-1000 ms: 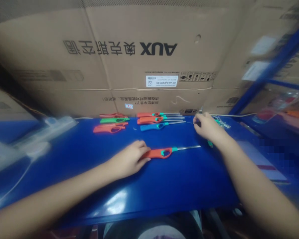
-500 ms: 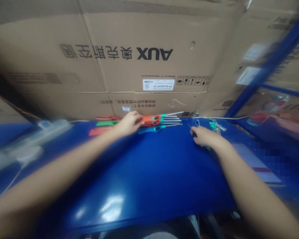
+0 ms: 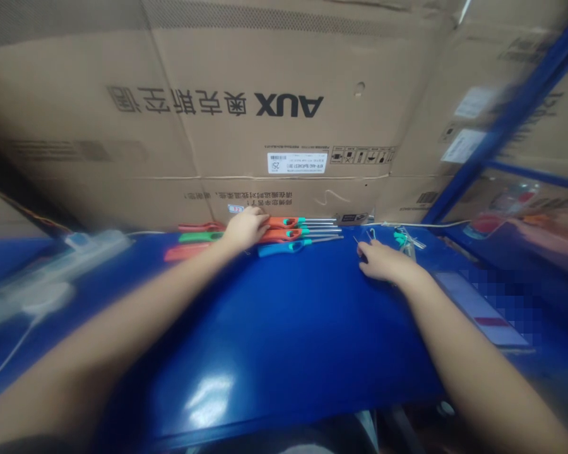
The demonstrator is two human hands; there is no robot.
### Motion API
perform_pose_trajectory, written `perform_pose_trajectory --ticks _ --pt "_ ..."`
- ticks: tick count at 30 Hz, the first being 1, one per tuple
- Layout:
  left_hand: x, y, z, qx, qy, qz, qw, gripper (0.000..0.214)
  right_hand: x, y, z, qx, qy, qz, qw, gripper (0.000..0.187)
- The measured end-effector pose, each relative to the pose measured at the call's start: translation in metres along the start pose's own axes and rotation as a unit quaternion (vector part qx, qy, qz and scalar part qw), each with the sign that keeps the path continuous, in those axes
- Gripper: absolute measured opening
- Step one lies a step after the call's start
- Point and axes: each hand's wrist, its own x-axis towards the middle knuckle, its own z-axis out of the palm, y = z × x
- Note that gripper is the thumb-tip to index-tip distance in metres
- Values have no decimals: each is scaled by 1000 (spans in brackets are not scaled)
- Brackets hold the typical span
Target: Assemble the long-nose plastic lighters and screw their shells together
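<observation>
Gently, I'd align the orange lighter (image 3: 283,222) pinched in my left hand (image 3: 247,227); my right hand (image 3: 384,261) curls its fingers, contents unclear.

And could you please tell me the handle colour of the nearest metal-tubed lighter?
The lighter's handle is blue, shown best in the head view.

The left hand (image 3: 247,228) has moved away from the person, up to the row of lighters at the back. The orange plastic lighter with teal trigger and thin metal tube (image 3: 284,222), earlier alone well in front of that row, now lies in it, just right of the left fingertips. Its tube, tilted half a second ago, now lies level. The right hand (image 3: 381,260) has drawn nearer the person, baring a small pale hooked piece (image 3: 372,233) beyond its fingertips.
</observation>
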Motion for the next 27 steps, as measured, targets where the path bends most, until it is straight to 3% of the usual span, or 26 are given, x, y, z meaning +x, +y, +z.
perform_pose_trajectory --ticks 17,22,27 --pt "2 15 -3 1 20 32 999 31 -6 -18 0 -12 81 -91 992 32" --pt "-15 24 -12 -16 38 18 999 31 -9 -25 3 -5 98 -149 984 31" --pt "-52 25 -28 -22 30 -6 999 30 -9 -31 9 20 128 -219 967 29"
